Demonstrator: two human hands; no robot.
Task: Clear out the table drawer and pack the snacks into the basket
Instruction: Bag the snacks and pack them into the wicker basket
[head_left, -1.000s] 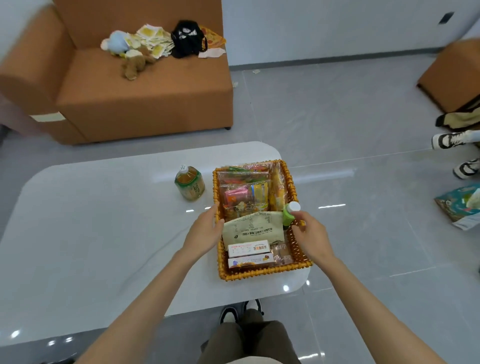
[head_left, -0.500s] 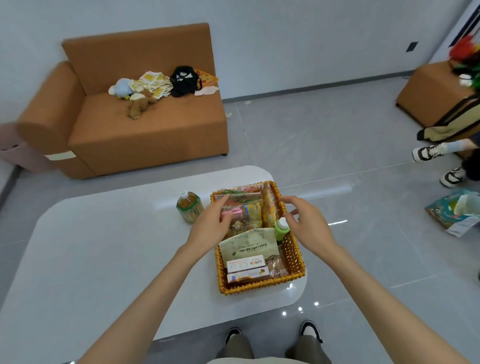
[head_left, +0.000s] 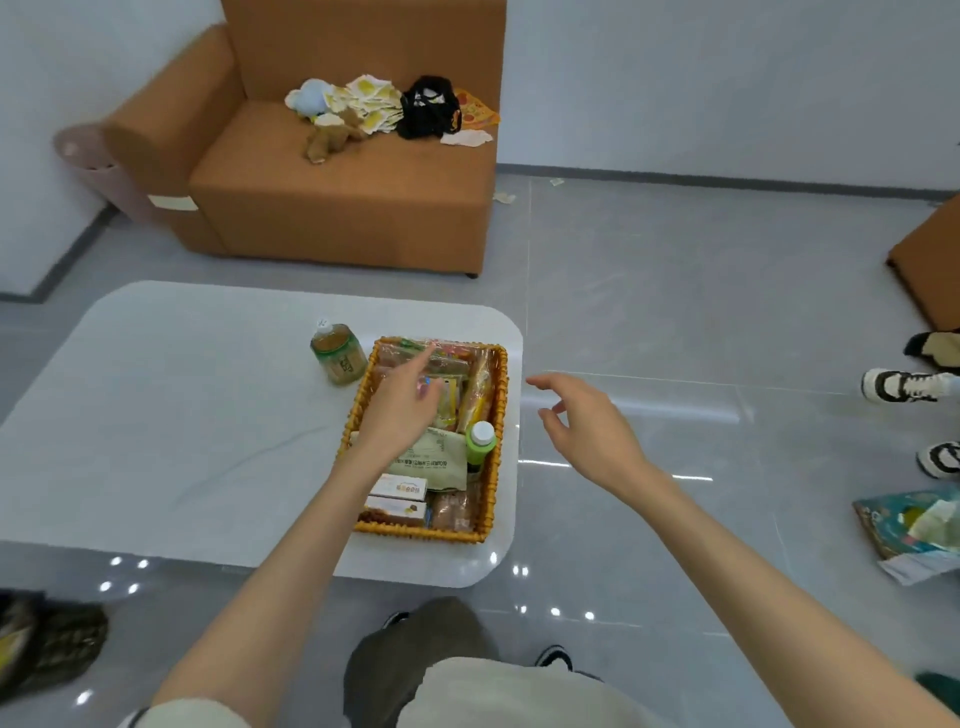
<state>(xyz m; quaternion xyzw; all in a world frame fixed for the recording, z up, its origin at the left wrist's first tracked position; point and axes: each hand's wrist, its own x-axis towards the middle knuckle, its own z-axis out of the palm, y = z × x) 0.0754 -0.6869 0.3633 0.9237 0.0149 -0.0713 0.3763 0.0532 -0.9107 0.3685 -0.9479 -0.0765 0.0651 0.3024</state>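
An orange woven basket (head_left: 497, 395) stands at the right end of the white table (head_left: 171, 431), filled with several snack packets, a pale green pouch (head_left: 436, 460), two small boxes (head_left: 399, 500) and a green bottle with a white cap (head_left: 479, 442). My left hand (head_left: 402, 402) reaches over the basket with the forefinger stretched toward the far packets, holding nothing. My right hand (head_left: 587, 426) hovers to the right of the basket, off the table edge, fingers loosely spread and empty. No drawer shows in this view.
A tea bottle (head_left: 338, 353) stands on the table just left of the basket. An orange sofa (head_left: 332, 208) with toys and a black bag lies beyond. Another person's shoes (head_left: 904, 385) and a colourful bag (head_left: 909, 530) lie on the floor at right.
My right hand let go of the green bottle and moved out to the right of the basket. My left hand slid from the basket's left rim over the packets. The camera view shifted.
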